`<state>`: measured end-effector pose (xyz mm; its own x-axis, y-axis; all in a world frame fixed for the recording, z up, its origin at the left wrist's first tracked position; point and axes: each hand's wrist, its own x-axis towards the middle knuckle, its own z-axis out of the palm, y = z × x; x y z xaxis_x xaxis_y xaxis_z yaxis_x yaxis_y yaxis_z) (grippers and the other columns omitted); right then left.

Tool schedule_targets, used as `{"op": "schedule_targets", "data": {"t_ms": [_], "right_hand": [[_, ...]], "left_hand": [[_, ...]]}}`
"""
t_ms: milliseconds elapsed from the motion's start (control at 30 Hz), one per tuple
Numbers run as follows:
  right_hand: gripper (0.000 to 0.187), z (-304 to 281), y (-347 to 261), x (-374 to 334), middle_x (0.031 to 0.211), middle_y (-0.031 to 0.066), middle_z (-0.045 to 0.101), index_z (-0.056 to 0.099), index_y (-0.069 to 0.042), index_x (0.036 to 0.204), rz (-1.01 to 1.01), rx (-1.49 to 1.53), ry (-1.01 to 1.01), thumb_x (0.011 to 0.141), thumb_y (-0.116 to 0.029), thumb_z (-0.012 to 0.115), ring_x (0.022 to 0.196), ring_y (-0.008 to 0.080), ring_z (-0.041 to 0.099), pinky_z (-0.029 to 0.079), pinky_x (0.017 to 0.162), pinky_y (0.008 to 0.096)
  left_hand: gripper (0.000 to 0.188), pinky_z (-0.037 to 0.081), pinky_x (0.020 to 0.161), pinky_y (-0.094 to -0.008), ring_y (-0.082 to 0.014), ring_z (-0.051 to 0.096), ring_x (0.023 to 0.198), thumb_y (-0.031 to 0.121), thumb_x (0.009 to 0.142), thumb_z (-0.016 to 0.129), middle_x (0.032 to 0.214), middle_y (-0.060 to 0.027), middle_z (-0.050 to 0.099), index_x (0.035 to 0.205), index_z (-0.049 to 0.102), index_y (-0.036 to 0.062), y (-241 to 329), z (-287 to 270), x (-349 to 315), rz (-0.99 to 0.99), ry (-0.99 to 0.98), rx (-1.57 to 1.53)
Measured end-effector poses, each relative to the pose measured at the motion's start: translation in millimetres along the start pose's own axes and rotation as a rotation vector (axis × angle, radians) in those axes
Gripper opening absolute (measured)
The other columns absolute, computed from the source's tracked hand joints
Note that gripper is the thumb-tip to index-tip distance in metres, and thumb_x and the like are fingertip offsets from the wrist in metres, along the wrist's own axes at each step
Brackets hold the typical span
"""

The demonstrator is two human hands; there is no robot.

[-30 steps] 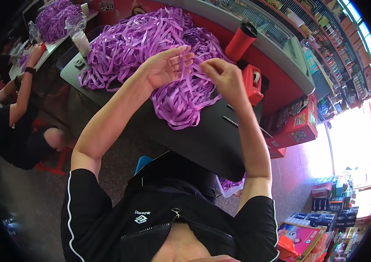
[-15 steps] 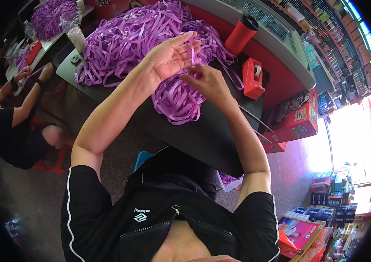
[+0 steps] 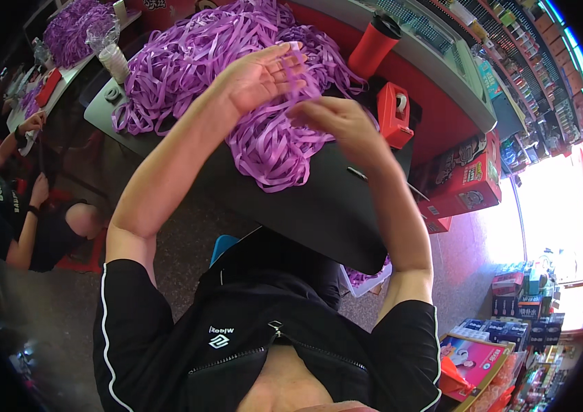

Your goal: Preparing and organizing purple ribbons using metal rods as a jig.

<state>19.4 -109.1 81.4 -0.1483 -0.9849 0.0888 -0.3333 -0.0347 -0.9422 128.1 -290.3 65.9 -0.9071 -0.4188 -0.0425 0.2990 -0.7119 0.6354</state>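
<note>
My left hand (image 3: 262,81) is palm up over a big heap of purple ribbons (image 3: 195,58). A narrow purple ribbon strip (image 3: 290,67) runs from its thumb tip across the spread fingers, its end caught at the thumb. Just to the right, my right hand (image 3: 339,122) hovers above the heap's near right side, back up and fingers bent. Motion blurs it, and its fingertips are partly hidden, so whether it grips a ribbon is unclear. Below both hands, a loose clump of ribbons (image 3: 274,158) spreads onto the dark table (image 3: 312,213).
A red tumbler (image 3: 374,47) and a red tape dispenser (image 3: 394,117) stand at the right of the heap. A pen (image 3: 357,173) lies by my right wrist. Stacked cups (image 3: 114,62) and a tape roll (image 3: 112,93) are at the left. A co-worker (image 3: 10,206) sits further left.
My right hand has moved right and slightly down, away from my left palm. My left hand has shifted slightly up and left, still with the ribbon. The co-worker's hands have moved apart.
</note>
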Motion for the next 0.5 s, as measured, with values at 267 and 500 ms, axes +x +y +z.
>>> {"op": "schedule_targets", "data": {"t_ms": [267, 500], "right_hand": [[0.024, -116.9, -57.5, -195.6, 0.064, -0.0019, 0.034, 0.053, -0.002, 0.100, -0.189, 0.855, 0.320, 0.099, -0.024, 0.044, 0.052, 0.0077, 0.032, 0.032, 0.049, 0.0237], [0.019, -141.9, -47.7, -365.7, 0.064, -0.0034, 0.028, 0.055, -0.001, 0.101, 0.021, 0.376, 1.138, 0.097, -0.019, 0.048, 0.054, 0.0053, 0.024, 0.021, 0.046, 0.0215]], "left_hand": [[0.024, 0.047, 0.069, -0.0255, -0.0134, 0.063, 0.080, 0.017, 0.091, 0.057, 0.089, -0.0071, 0.068, 0.105, 0.064, -0.0001, 39.0, -41.2, -1.5, 0.239, 0.024, 1.362], [0.029, 0.048, 0.069, -0.0364, -0.0344, 0.064, 0.081, 0.026, 0.086, 0.058, 0.085, -0.0213, 0.063, 0.103, 0.064, 0.0040, 53.7, -42.3, 2.3, 0.655, 0.187, 1.898]]}}
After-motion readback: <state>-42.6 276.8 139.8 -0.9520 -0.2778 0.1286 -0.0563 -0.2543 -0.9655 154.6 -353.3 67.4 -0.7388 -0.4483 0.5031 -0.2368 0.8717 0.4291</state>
